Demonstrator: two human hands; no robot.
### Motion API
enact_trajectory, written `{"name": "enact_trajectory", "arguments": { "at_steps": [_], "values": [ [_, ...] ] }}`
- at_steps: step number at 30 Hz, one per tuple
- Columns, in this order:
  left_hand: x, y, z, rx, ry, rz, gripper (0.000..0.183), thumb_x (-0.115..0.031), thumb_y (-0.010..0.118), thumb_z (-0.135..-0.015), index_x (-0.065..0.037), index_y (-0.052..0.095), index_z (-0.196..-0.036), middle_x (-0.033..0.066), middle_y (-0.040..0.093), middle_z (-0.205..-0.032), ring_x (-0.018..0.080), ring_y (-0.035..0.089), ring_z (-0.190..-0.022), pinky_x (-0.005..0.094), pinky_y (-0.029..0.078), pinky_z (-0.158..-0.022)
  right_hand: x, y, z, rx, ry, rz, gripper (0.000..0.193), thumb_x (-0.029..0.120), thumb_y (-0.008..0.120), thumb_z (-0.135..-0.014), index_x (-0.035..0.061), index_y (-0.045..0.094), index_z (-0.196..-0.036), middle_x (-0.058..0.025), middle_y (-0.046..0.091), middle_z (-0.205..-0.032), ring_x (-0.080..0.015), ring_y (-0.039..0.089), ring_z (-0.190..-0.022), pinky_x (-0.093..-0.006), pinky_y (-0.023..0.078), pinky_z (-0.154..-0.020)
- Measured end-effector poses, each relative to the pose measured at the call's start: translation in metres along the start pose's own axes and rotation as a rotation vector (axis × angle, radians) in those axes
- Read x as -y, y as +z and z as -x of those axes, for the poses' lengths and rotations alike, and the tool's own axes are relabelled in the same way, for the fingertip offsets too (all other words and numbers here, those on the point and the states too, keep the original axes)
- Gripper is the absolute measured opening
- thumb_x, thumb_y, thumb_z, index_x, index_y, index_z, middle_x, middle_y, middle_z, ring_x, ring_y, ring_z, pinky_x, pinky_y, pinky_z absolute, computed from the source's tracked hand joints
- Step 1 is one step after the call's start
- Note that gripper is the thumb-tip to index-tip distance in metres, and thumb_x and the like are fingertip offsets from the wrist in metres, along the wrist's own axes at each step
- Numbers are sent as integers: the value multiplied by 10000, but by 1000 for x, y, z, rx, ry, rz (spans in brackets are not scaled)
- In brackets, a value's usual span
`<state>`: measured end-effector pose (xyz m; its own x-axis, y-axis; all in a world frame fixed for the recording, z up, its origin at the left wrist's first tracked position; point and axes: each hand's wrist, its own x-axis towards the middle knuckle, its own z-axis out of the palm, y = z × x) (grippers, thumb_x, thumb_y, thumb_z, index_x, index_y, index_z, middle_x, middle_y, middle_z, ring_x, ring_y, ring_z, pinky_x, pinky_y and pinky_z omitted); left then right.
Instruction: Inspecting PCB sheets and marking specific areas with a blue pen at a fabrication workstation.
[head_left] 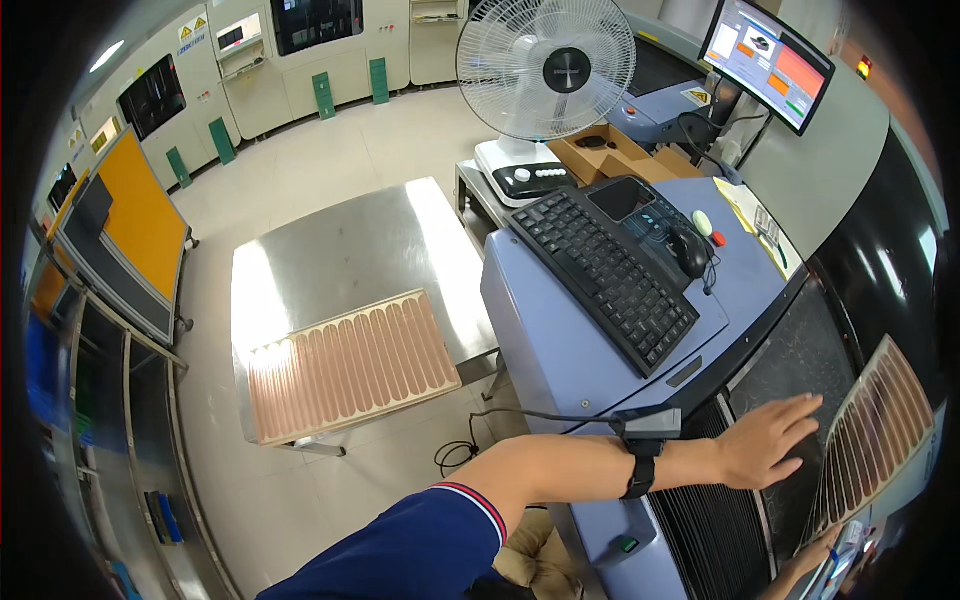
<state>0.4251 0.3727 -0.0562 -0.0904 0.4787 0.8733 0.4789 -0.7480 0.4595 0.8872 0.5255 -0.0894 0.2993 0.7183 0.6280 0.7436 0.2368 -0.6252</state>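
Factory-floor machine bay. Left hand [765,440]: fingers spread flat, steadying the ribbed panel [875,430] at its left edge over the dark machine bed [790,360]. Right hand [820,553]: grip under the panel's lower corner, closure unclear. Advice: support both edges, keep panel level. Keyboard [605,270] up-left of panel.

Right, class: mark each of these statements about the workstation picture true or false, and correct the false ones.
1. The left hand lies flat on the dark machine bed. True.
2. A ribbed panel lies on the steel table. True.
3. The fan stands on the floor. False: it sits on a raised surface behind the keyboard.
4. The right hand is empty. False: it holds a second ribbed panel at its lower edge.
5. The screen is dark. False: it is lit.
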Motion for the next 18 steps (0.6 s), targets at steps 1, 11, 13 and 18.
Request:
{"name": "enact_trajectory", "arguments": {
  "at_steps": [1, 11, 13, 18],
  "values": [
    [3, -1, 6, 67, -1, 18, 551, -228, 663, -905, 84, 489, -1323, 303, 331, -1547, 448, 348, -1441, 510, 336, -1166, 3, 3, -5, 75, 120, -23, 663, 450, 472, -1058, -119, 516, -1396, -222, 548, -1452, -318, 559, -1289, -379, 425, -1090],
    [2, -4, 10, 204, 39, 28, 563, -251, 666, -904, 89, 520, -1328, 275, 432, -1483, 410, 425, -1389, 499, 371, -1138, -12, -26, -109, 124, 223, -538, 532, 297, 451, -1074, -125, 508, -1392, -249, 536, -1446, -329, 529, -1324, -429, 416, -1124],
    [-2, -3, 6, 243, 61, 36, 664, -320, 669, -910, 91, 480, -1397, 270, 418, -1509, 409, 382, -1426, 501, 319, -1179, -21, -32, -117, 302, 223, -776, 514, 275, 448, -1075, -127, 506, -1391, -254, 535, -1443, -332, 525, -1326, -436, 415, -1129],
    [6, 14, 26, 330, 87, -151, 861, -485, 635, -918, 88, 362, -1499, 271, 391, -1544, 396, 275, -1495, 495, 154, -1252, -19, 12, -36, 888, 386, -1158, 441, 119, 421, -1065, -150, 433, -1415, -307, 481, -1462, -380, 468, -1378, -496, 393, -1189]
  ]
}}
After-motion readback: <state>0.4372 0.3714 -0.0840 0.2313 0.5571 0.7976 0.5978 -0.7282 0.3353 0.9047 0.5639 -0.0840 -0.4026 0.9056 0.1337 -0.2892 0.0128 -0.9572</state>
